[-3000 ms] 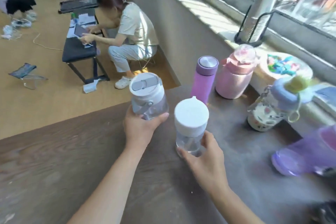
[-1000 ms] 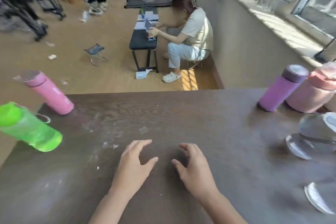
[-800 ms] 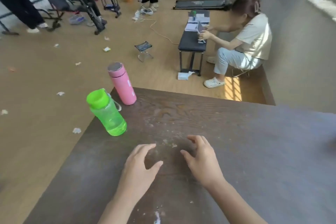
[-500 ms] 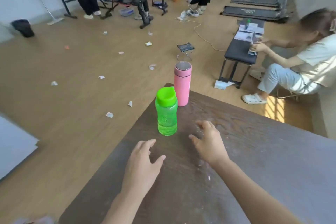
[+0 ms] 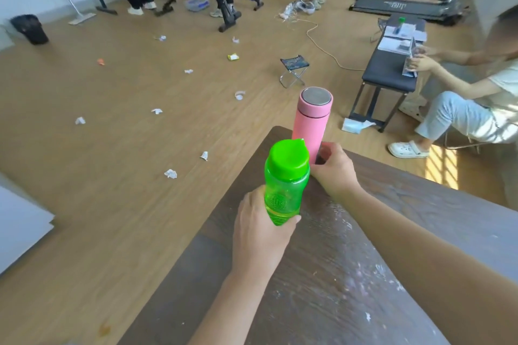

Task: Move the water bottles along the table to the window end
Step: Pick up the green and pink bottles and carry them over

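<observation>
Both hands gripping bottles at the table's corner.

The left hand [image 5: 262, 235] wraps the green bottle's [image 5: 284, 180] base; the right hand [image 5: 333, 169] clasps the pink flask [image 5: 311, 120] low down. Dark wooden table [image 5: 350, 274], white-smudged; beyond it, wood floor [image 5: 126, 148] strewn with paper scraps [image 5: 170, 173].

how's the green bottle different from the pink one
The green bottle is see-through plastic with a domed green cap; the pink bottle is opaque, with a flat metal-topped lid. The green one sits nearer the camera in the left hand; the pink one stands at the table corner, gripped low by the right hand. Both are upright.
</observation>
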Demonstrator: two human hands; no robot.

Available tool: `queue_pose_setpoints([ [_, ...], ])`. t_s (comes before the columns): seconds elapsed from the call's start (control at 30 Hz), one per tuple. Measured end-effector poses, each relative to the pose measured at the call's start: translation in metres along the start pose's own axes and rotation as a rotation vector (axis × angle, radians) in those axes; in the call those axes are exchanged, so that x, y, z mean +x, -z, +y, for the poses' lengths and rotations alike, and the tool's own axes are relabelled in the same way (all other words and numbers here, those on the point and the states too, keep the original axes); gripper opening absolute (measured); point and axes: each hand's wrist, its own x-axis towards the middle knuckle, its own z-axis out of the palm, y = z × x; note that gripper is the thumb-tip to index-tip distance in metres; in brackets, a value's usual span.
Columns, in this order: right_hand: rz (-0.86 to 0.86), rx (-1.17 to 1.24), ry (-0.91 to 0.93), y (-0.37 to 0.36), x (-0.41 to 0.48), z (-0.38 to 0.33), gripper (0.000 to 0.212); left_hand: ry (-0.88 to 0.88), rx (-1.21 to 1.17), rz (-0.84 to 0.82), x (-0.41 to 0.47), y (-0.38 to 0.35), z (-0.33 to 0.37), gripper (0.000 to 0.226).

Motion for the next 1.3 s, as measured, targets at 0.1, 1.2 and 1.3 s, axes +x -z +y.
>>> queue_pose_setpoints([
  [0.1,0.022,0.094,0.038,-0.009,0.007,-0.008,0.061,-0.016,-0.068,-0.006,0.002,0.001,-0.001,0.054],
  [1.2,0.629,0.308,-0.255,0.318,-0.372,0.233,0.047,-0.386,-0.243,-0.444,-0.231,-0.234,0.259,0.049],
  [1.3,0.661,0.325,-0.293,0.338,-0.403,0.247,0.048,-0.392,-0.26,-0.5,-0.261,-0.261,0.29,0.048],
])
